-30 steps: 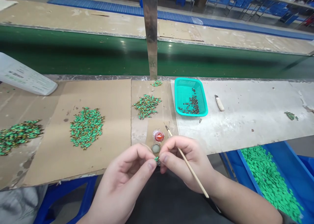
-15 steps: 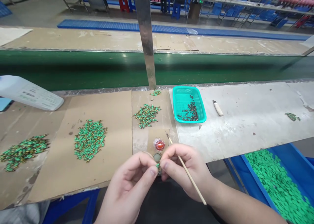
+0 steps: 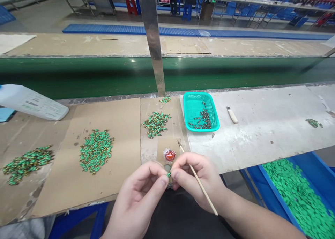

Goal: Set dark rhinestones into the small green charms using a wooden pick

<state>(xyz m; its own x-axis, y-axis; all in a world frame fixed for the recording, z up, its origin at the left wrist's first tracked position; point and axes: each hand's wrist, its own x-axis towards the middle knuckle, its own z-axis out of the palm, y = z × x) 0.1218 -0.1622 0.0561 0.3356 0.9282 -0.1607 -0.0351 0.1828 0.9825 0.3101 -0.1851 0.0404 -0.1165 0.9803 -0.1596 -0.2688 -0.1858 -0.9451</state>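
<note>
Fingertip pinch on a small green jewelled piece (image 3: 168, 174), held close over the bench edge.

We find the left hand (image 3: 136, 197) closed on the piece, with the right hand (image 3: 199, 176) tight beside it, a pointed wooden stick (image 3: 206, 195) tucked along its fingers, we judge to keep the tips free. A red oval cabochon (image 3: 170, 155) lies just beyond the grip on a cardboard sheet (image 3: 123, 117). Far left, a white plastic jug (image 3: 34, 104) carries print too small for us to read.

Left hand (image 3: 137, 195) and right hand (image 3: 199, 178) raised close together at centre, fingertips nearly meeting, left thumb (image 3: 158, 178) pressed against bent forefinger in a pinch, right fingers curled inward, bare right forearm (image 3: 258, 222) angled to lower right
</note>
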